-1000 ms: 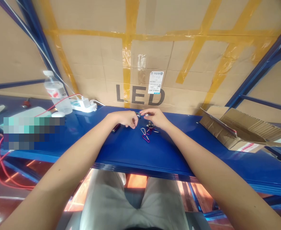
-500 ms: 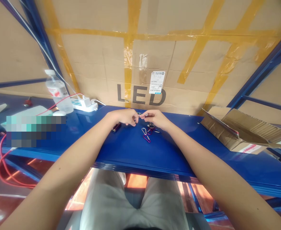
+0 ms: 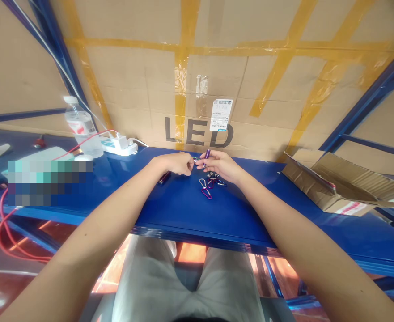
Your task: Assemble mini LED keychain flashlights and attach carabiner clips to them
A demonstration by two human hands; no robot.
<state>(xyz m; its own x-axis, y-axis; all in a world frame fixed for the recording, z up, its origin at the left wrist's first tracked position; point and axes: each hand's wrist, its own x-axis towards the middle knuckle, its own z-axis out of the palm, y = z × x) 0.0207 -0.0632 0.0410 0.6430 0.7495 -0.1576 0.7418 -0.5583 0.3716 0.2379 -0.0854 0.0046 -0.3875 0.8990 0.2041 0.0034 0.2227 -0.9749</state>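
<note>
In the head view my right hand (image 3: 222, 164) holds a small purple metal tube (image 3: 206, 156) almost upright between thumb and fingers. Facing it, my left hand (image 3: 180, 163) is closed with its fingers curled; whatever they pinch is hidden. Small shiny pieces (image 3: 196, 159) show in the gap between the hands, too small to name. Below the right hand lie several carabiners, among them a purple one (image 3: 206, 193) and a silver one (image 3: 202, 183), beside a little heap of small metal parts (image 3: 212, 175). A dark red cylinder (image 3: 164, 177) rests under my left wrist.
A blue shelf table (image 3: 183, 210) carries everything. To the right stands an open cardboard box (image 3: 337, 188). On the left are a water bottle (image 3: 82, 127), a white power strip (image 3: 121, 146) and a red cable (image 3: 2, 223). A large taped carton (image 3: 133, 94) walls off the back.
My right hand has turned the purple tube from end-on to nearly upright, and its fingers have opened out slightly. The left hand has stayed nearly in place, its fingers curled more tightly.
</note>
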